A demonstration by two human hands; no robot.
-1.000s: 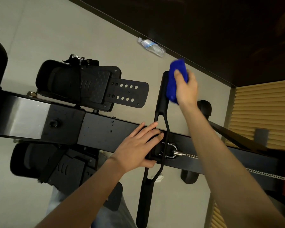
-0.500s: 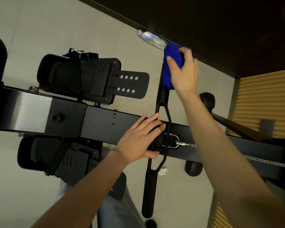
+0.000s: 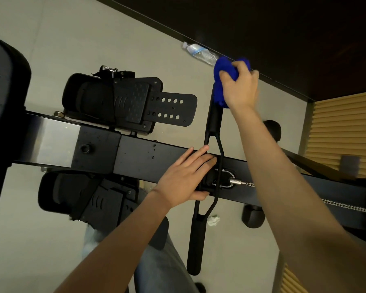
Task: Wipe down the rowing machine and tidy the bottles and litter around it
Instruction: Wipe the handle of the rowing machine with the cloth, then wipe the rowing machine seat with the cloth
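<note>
Wiping is under way and tidying not yet begun, I judge: the right hand (image 3: 239,87) grips a cloth (image 3: 224,68) round the handle's (image 3: 215,121) far end, the left hand (image 3: 186,176) presses flat on the rail (image 3: 135,155), and a bottle (image 3: 200,52) and litter (image 3: 213,220) lie on the floor (image 3: 51,49).

It looked like a gym or home workout room: a black steel rowing machine (image 3: 135,157) with perforated strapped footrests (image 3: 135,102) and a chain-drawn black pull handle (image 3: 195,240) stood on a pale smooth floor (image 3: 51,39), beside tan slatted wall panelling (image 3: 342,127).
</note>
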